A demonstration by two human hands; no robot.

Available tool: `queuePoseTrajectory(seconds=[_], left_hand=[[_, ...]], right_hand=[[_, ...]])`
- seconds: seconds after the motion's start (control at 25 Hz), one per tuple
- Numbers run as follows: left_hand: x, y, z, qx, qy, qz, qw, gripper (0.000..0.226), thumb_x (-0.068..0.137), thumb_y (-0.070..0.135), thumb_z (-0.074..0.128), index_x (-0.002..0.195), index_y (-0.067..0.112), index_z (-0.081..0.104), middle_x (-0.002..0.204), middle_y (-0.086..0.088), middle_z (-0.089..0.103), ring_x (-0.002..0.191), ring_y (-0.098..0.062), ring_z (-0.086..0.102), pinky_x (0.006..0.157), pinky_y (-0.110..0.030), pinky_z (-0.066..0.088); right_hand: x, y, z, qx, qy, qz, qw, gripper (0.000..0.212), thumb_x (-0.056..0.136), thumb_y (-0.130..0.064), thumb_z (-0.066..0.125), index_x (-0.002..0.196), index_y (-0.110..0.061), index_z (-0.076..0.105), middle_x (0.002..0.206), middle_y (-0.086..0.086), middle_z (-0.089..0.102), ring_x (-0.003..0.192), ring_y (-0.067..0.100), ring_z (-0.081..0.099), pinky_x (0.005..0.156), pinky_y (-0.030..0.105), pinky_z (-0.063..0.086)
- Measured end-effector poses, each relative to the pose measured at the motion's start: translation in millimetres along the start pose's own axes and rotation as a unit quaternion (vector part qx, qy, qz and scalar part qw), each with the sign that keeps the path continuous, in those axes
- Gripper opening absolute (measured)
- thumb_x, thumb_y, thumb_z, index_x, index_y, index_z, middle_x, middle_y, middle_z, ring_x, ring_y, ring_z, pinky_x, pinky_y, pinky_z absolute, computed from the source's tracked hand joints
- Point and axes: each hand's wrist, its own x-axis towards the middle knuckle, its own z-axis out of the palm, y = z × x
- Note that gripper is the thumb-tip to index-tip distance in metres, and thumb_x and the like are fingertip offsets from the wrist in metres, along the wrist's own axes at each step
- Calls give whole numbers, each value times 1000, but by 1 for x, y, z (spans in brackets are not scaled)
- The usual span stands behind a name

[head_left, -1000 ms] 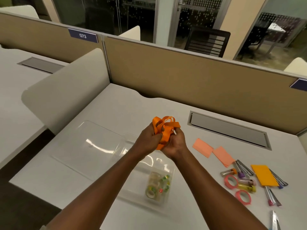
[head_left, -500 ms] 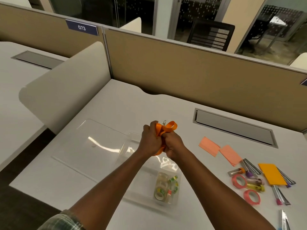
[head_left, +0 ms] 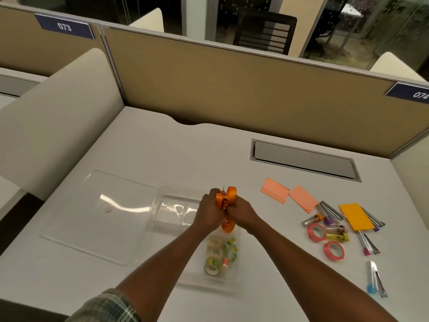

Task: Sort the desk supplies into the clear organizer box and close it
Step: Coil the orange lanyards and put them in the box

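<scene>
Both hands hold a bunched orange ribbon (head_left: 226, 199) just above the clear organizer box (head_left: 167, 205). My left hand (head_left: 207, 211) and my right hand (head_left: 242, 211) are closed on it from either side, and a loop hangs down between them. Several tape rolls (head_left: 219, 256) lie in the box's near right compartment. The box's clear lid (head_left: 102, 214) lies flat to its left. Right of the box lie two peach notes (head_left: 287, 196), an orange note pad (head_left: 356, 216), two pink tape rolls (head_left: 325, 241) and several foil-wrapped markers (head_left: 332, 211).
A tan partition (head_left: 232, 89) runs along the desk's far edge, with a grey cable hatch (head_left: 304, 159) in front of it. A cream side divider (head_left: 53, 117) stands on the left. More markers (head_left: 376, 280) lie near the desk's right front.
The hands have squeezed the loose ribbon loops into a tighter bundle and lowered it toward the box. The camera tilted slightly down.
</scene>
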Motion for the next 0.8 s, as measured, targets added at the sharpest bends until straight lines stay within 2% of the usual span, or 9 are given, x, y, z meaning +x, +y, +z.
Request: queuePoseTrajectory(seconds=[0.08, 0.16, 0.28, 0.36, 0.48, 0.56, 0.68, 0.72, 0.8], left_hand=[[0, -8, -4, 27, -24, 14, 999, 32, 82, 15, 62, 114, 14, 56, 100, -8, 62, 87, -23, 65, 71, -36, 55], [2, -15, -7, 63, -56, 36, 996, 35, 79, 17, 67, 113, 13, 57, 102, -7, 59, 88, -23, 62, 73, -36, 54], [4, -22, -9, 144, -103, 82, 981, 31, 81, 22, 68, 111, 14, 60, 100, -5, 53, 88, -23, 59, 71, -30, 47], [2, -20, -6, 164, -135, 116, 970, 22, 84, 24, 65, 104, 15, 62, 95, -4, 53, 86, -23, 58, 71, -32, 48], [-1, -22, 6, 175, -168, 149, 959, 16, 89, 21, 57, 101, 14, 65, 101, -6, 62, 88, -22, 60, 76, -37, 52], [-2, -30, 17, 239, -159, 180, 941, 23, 96, 22, 48, 111, 13, 63, 108, -7, 63, 88, -18, 60, 77, -33, 52], [-2, -37, 31, 265, -104, 161, 945, 31, 101, 21, 40, 126, 11, 56, 104, 7, 58, 78, 6, 61, 65, -8, 45], [-2, -35, 34, 249, -98, 133, 954, 30, 100, 20, 42, 123, 11, 57, 103, 7, 58, 80, 6, 63, 66, -8, 46], [0, -32, 41, 252, -83, 111, 958, 22, 96, 24, 47, 109, 15, 61, 104, -2, 60, 88, -14, 65, 71, -22, 48]], right_hand=[[-1, 5, -5, -81, 5, -28, 996, 30, 89, -12, 54, 117, -17, 64, 116, 8, 69, 103, 26, 63, 82, 32, 48], [-2, 8, -12, -107, 4, -38, 993, 38, 91, -14, 55, 128, -19, 59, 125, 6, 65, 110, 25, 62, 86, 33, 51], [-3, 11, -19, -130, 0, -39, 991, 42, 90, -11, 53, 130, -21, 58, 126, 6, 65, 108, 24, 63, 85, 31, 52], [-4, 10, -19, -146, 7, -59, 988, 44, 89, -7, 51, 130, -20, 59, 126, 7, 65, 108, 24, 63, 88, 32, 52], [-7, 10, -14, -174, 16, -78, 982, 39, 88, -6, 50, 123, -16, 64, 120, 9, 68, 106, 26, 62, 92, 38, 51], [-10, 13, -11, -185, 34, -75, 979, 35, 89, -9, 51, 119, -15, 67, 117, 9, 69, 105, 26, 63, 90, 37, 51], [-19, 25, -5, -202, 87, -67, 973, 30, 94, -18, 50, 120, -17, 65, 121, 5, 64, 109, 23, 60, 90, 35, 49], [-24, 30, -2, -217, 103, -70, 968, 30, 95, -20, 49, 122, -18, 63, 122, 3, 62, 111, 22, 58, 90, 35, 49], [-34, 41, 6, -251, 133, -93, 954, 28, 96, -24, 47, 120, -19, 61, 118, 1, 62, 107, 21, 57, 85, 38, 51]])
